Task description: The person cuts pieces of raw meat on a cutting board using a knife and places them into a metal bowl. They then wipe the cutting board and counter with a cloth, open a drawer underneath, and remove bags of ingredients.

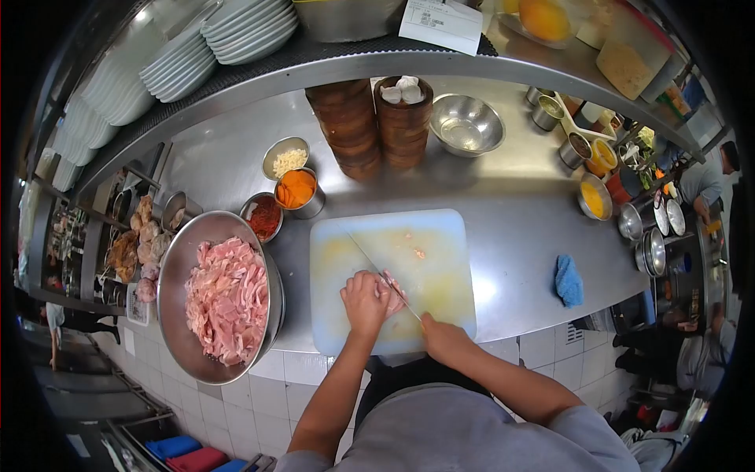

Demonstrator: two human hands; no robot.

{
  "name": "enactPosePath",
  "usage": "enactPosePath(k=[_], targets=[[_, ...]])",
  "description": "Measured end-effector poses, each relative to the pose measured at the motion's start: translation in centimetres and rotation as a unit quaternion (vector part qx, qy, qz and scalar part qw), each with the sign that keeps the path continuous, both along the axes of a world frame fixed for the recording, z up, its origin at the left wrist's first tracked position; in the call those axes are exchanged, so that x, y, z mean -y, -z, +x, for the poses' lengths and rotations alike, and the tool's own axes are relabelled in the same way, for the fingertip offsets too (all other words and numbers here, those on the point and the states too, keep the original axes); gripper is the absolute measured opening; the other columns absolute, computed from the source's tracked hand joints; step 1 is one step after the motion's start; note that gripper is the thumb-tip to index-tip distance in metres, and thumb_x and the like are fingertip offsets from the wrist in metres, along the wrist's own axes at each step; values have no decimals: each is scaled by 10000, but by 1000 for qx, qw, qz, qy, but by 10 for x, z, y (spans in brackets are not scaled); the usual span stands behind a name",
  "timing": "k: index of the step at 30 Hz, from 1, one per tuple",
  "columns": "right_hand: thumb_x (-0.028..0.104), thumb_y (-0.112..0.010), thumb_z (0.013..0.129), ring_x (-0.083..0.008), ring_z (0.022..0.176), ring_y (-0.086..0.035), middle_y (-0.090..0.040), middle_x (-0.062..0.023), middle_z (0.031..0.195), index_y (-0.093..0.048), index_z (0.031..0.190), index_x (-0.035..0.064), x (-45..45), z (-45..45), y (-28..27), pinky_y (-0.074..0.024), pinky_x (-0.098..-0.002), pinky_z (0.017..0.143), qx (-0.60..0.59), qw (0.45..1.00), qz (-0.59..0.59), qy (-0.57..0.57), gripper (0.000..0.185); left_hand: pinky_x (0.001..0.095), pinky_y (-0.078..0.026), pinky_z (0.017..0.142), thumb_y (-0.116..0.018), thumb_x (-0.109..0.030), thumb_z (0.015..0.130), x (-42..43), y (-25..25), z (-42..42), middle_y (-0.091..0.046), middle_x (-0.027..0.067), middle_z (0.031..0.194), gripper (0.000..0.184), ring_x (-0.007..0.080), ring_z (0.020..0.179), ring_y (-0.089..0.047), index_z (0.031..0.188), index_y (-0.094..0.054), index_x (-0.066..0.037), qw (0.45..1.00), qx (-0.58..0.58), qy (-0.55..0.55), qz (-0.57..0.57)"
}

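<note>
My right hand (445,339) is wrapped round the handle of a knife (367,256), whose long thin blade slants up and left across the white cutting board (330,236). Under the blade lies a piece of raw pink meat (395,302). With fingers curled, my left hand (366,302) holds that meat down on the board, left of the blade; the hand partly covers it. A few small meat scraps (419,254) lie farther up the board. To the left, a large steel bowl (171,295) is heaped with cut raw meat (224,303).
Behind the board stand small containers of chopped garlic (289,163), orange slices (296,189) and red strips (264,218). Wooden containers (344,130) and a steel bowl (467,126) sit farther back, beneath a shelf (314,72). A blue cloth (568,281) lies at right.
</note>
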State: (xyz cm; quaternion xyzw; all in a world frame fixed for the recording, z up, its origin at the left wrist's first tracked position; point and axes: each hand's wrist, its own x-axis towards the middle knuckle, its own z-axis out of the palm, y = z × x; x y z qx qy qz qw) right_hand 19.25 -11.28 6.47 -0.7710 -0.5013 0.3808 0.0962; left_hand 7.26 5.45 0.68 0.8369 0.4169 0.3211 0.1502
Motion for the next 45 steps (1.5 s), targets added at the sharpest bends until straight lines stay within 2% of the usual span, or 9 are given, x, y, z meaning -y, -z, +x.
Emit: enactPosePath(k=[5,9,15,21,31,33,36,40,45], targets=[[144,-408,1003,-479,922,-689,-700,-293,963,-450,1161,4,34,4,-20,-521,-589,805,-23,994,-102,-22,215,435,-396,803,-689,-122,779,0,1,-1,-632,26,975,137,269,918,-585,879,-596,-134,1000,7,4,-7],[183,-445,999,-475,889,-680,-692,-276,921,-454,1162,-8,-39,0,34,-510,-583,775,6,998,58,-5,251,438,-395,802,-698,-127,766,-2,5,-3,-624,27,970,159,275,927,-585,884,-592,-135,1000,4,18,-16],[188,-524,976,-469,892,-682,-693,-272,923,-452,1169,-7,-38,3,41,-519,-562,779,20,999,39,-1,283,457,-410,800,-678,-112,782,-4,3,-3,-612,96,1007,153,325,954,-582,909,-595,-97,1000,13,13,2],[231,-547,980,-462,946,-683,-696,-274,995,-450,1199,5,31,34,-13,-521,-574,821,-5,998,-58,13,329,474,-410,854,-672,-112,787,-4,14,-6,-587,120,1051,177,338,1000,-568,943,-592,-89,1000,9,12,3],[235,-511,1013,-476,860,-684,-704,-264,935,-452,1148,4,32,-4,-60,-522,-584,775,-13,1000,15,2,274,482,-415,867,-643,-91,805,-1,9,-7,-587,140,1055,164,354,1022,-565,948,-567,-65,1000,12,21,8],[124,-445,982,-461,869,-694,-703,-268,930,-458,1134,-4,43,-3,-64,-529,-573,755,0,1000,-9,-9,198,477,-417,858,-653,-91,800,-1,9,-6,-590,131,1052,161,348,1008,-570,936,-568,-73,999,14,17,28],[98,-418,968,-464,874,-694,-700,-282,935,-464,1139,-16,54,1,-82,-528,-572,766,-15,998,-62,-18,211,470,-418,849,-660,-91,794,-1,9,-5,-599,117,1052,163,343,993,-574,930,-571,-78,999,4,20,32],[80,-418,957,-465,880,-694,-697,-290,934,-470,1162,-27,43,4,-72,-530,-564,774,-28,998,-62,-18,237,471,-414,851,-638,-55,784,-1,7,-6,-588,137,1055,194,359,1005,-564,960,-557,-49,999,-3,34,18],[90,-477,958,-444,920,-706,-707,-281,932,-469,1216,-36,-41,-6,-24,-546,-538,790,2,999,47,-20,287,468,-412,833,-647,-52,780,-5,9,-8,-600,144,1029,202,363,972,-569,955,-546,-48,998,3,57,4]])
